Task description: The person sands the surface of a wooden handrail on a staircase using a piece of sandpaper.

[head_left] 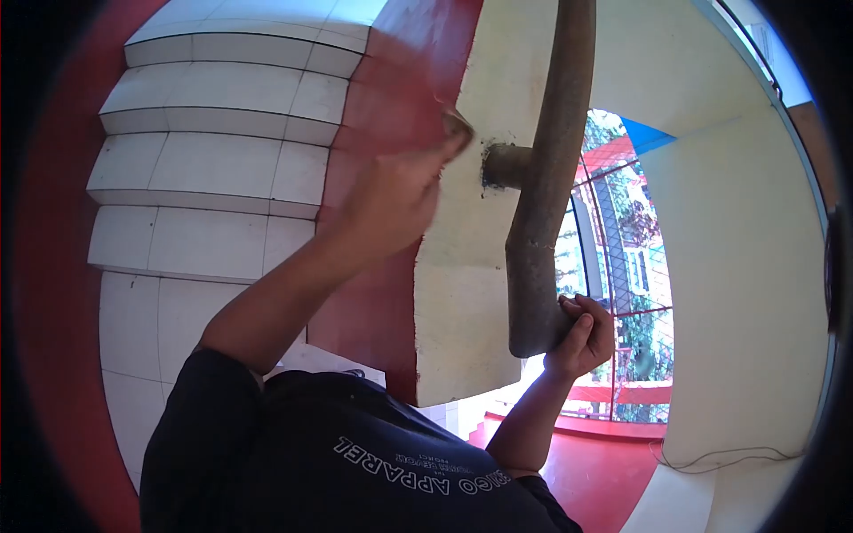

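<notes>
My left hand (395, 200) is raised in front of the red and cream wall band, blurred by motion. Its fingers are closed on a small brownish thing (458, 133), too smeared to name, just left of the handrail's bracket (509, 166). A thick grey-brown handrail (546, 151) runs down from the top edge, bends, and ends low in the view. Beside that lower end is my right hand (585, 338), its fingers curled and close against the rail's right side. What it holds, if anything, is hidden.
White tiled steps (222, 160) rise on the left beside a red wall strip. The cream wall (462, 311) bears the rail. A window with a red grille (635, 293) stands to the right, above a red floor (577, 471). A thin cable (729, 464) lies at lower right.
</notes>
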`<action>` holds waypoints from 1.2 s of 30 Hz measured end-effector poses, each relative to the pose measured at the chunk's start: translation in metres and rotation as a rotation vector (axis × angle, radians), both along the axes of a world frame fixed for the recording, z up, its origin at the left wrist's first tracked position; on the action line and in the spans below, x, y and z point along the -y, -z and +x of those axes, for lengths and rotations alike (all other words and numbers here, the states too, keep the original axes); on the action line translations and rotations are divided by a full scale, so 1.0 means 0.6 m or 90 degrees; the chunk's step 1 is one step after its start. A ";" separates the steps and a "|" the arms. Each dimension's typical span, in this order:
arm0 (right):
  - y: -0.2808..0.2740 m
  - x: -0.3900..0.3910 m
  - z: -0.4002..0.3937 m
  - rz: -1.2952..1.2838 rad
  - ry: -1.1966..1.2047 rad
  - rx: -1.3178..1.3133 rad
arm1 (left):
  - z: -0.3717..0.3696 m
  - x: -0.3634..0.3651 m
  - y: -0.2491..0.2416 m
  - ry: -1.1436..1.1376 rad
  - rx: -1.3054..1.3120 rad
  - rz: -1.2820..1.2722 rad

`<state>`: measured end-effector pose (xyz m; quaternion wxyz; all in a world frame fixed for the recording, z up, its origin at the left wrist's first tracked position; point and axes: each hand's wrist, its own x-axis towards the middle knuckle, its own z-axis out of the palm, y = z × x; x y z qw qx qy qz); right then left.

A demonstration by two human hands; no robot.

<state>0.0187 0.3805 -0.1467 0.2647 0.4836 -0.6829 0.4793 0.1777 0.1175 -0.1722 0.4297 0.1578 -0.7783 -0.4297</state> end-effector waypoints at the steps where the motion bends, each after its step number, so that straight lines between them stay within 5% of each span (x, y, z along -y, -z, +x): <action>1: 0.001 -0.001 -0.001 0.000 -0.005 -0.001 | -0.009 -0.006 -0.001 -0.006 -0.034 -0.022; 15: -0.006 0.000 -0.005 0.035 0.020 -0.097 | -0.146 -0.067 0.013 -0.084 -0.162 -0.297; 21: -0.002 -0.006 -0.005 0.038 0.028 -0.109 | -0.142 -0.030 -0.024 -0.077 -0.059 -0.327; 26: -0.005 -0.002 -0.010 0.031 0.020 -0.126 | -0.129 -0.025 0.000 0.002 -0.139 -0.576; 36: -0.004 -0.002 -0.004 0.031 0.032 -0.097 | -0.099 -0.026 -0.040 0.065 -0.096 -0.459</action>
